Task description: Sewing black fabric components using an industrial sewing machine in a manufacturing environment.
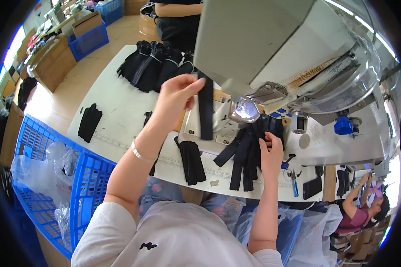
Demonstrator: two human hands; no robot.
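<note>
Pinched between the thumb and fingers of my left hand [181, 94] is the top end of a black zipper strip [206, 111]. It hangs down in front of the sewing machine's metal plate [192, 127]. My right hand [272, 153] is closed at the edge of a fanned pile of black zipper strips [245, 155], right of the needle area; its fingertips are against the strips. Above both hands looms the pale sewing machine head [245, 40], with a lit spot [246, 110] by the needle. The needle itself cannot be made out.
Tied black bundles [149, 66] lie at the far left of the white table [107, 107]. Smaller black stacks [190, 162] lie nearer. Blue-handled snips [294, 184] rest at right. A blue crate [93, 187] stands left. Two other people are nearby, one beyond the machine, one far right.
</note>
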